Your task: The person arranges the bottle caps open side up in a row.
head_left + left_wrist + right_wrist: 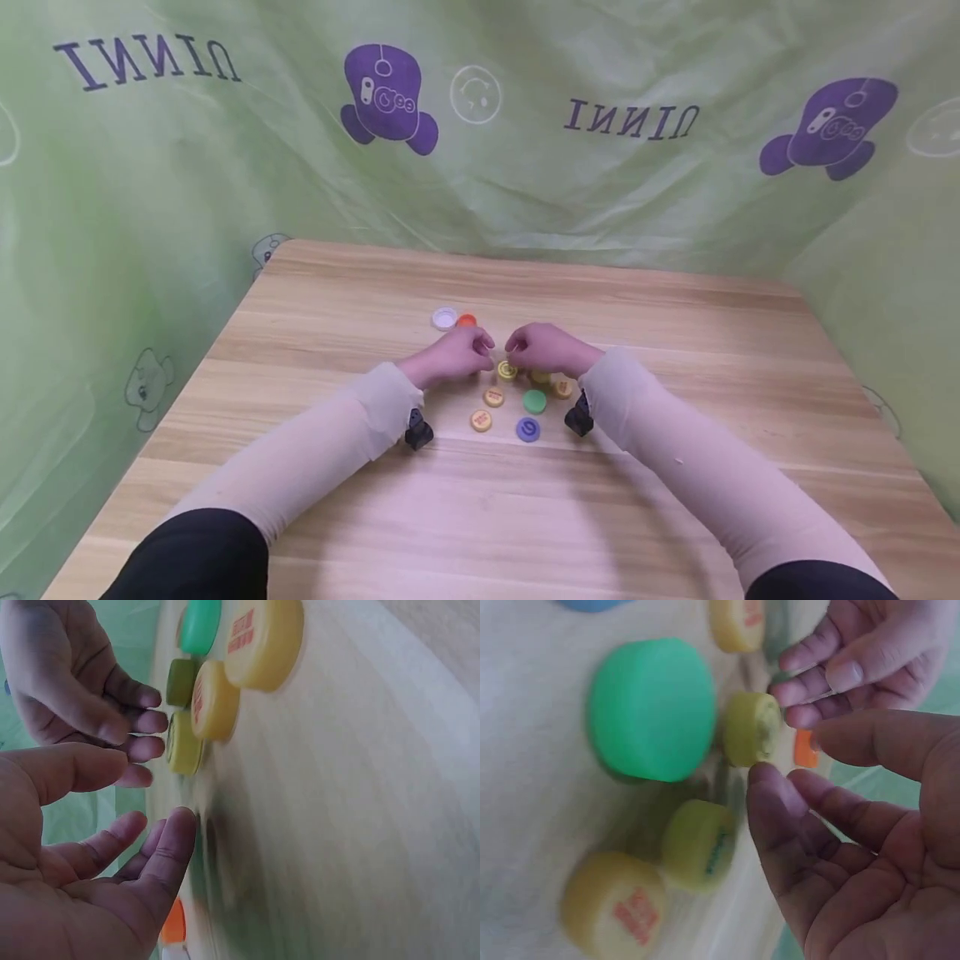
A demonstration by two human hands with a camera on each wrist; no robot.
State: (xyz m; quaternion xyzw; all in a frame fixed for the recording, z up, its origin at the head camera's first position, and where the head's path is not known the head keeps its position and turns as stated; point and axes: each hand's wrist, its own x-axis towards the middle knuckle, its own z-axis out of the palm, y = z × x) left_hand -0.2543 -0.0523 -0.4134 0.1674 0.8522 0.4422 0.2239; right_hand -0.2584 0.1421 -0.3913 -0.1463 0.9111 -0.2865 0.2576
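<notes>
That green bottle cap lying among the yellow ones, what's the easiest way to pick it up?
The green cap lies flat on the table, so pinch its round side wall between thumb and finger, coming from above. Its near side, toward the blue cap, probably has more room; yellow caps sit closer on its far side. The right hand hovers nearest.

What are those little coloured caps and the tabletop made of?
The green cap and the yellow caps look like moulded plastic: smooth, evenly coloured, slightly glossy, some with printed marks. The table looks like pale wood or wood-look laminate, showing grain lines and plank seams.
</notes>
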